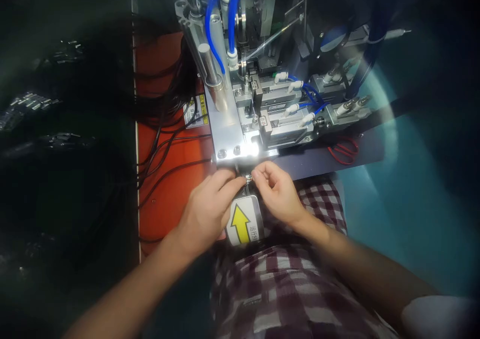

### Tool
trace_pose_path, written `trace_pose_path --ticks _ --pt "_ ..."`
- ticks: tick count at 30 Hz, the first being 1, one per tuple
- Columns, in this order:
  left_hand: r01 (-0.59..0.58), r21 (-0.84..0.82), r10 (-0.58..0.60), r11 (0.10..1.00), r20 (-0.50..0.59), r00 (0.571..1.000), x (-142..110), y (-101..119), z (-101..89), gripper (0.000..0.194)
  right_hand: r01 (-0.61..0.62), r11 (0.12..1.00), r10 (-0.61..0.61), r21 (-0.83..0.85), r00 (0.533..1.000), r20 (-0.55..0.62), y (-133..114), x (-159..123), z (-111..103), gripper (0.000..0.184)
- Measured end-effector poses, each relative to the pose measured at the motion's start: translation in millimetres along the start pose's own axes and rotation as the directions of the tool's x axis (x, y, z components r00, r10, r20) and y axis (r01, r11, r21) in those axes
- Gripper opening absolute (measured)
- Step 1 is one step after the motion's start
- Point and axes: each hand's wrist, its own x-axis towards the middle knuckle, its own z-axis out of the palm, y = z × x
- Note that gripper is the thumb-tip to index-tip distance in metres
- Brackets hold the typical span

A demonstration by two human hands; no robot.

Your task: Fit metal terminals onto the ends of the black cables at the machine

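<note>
At the front edge of a metal machine (227, 129), my left hand (210, 204) and my right hand (277, 191) meet with their fingertips close together. Between the fingertips shows a small shiny metal part (248, 179), too small to name. The right thumb and index finger are pinched at its right side; the left thumb and index finger close on its left side. Just below the fingers lies a white plate with a yellow arrow (240, 224), partly covered by my left hand. The undersides of both hands' fingers are hidden.
Blue air hoses (232, 19) and pneumatic cylinders (287, 129) stand behind the hands. Black cables (161, 134) cross an orange-red surface (180, 179) at the left. Red-handled scissors (344, 150) lie at the right. Small clear pieces (33, 101) lie in the dark area far left.
</note>
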Motion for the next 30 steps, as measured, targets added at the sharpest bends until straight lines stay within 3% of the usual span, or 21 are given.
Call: trace_pose_path --ticks 3,6,10,13,19,23,30 --pt "0.027 0.057 -0.029 0.998 0.035 0.999 1 4 -2.3 0.030 -0.145 0.978 0.136 0.149 0.988 0.068 1 2 -1 0.023" --pt "0.059 0.115 -0.066 0.992 0.057 0.996 2 6 -4.1 0.032 -0.228 0.958 0.196 0.176 0.964 0.179 4 5 -3 0.030" --pt "0.078 0.138 -0.085 0.987 0.045 0.995 0 5 -2.3 0.031 -0.090 0.995 0.086 0.049 0.993 0.083 8 4 -1 0.033" --pt "0.081 0.082 -0.083 0.993 0.022 0.996 -1 3 -1.7 0.029 0.008 0.999 -0.009 0.045 1.000 0.021 9 1 4 0.026" --pt "0.154 -0.115 -0.148 0.981 0.055 0.987 -4 2 -9.5 0.028 -0.024 0.993 0.023 0.111 1.000 0.011 9 0 6 0.027" --pt "0.117 -0.102 -0.114 0.988 0.035 0.993 -4 2 -9.4 0.027 -0.051 0.995 0.049 0.084 0.998 0.026 11 0 6 0.032" --pt "0.094 -0.028 -0.094 0.995 0.017 0.995 -2 -1 -5.0 0.028 0.012 0.992 -0.014 0.125 1.000 0.013 8 -1 6 0.026"
